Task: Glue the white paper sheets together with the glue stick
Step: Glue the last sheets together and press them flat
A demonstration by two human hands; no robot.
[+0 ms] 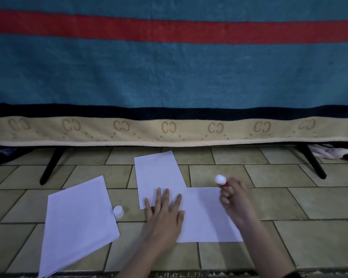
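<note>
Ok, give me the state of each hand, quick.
Left hand: open, fingers flat, pressing on the sheets.
Right hand: closed around the glue stick, held above the sheets.

The tiled floor (289, 199) bears white paper sheets (78, 221), two overlapping sheets (201, 215) and a white cap (118, 211).

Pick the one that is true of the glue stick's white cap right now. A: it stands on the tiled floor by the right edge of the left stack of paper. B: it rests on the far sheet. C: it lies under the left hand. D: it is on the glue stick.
A: the white cap stands on the tiled floor against the left stack of paper, while the right hand holds the glue stick apart from it.
</note>
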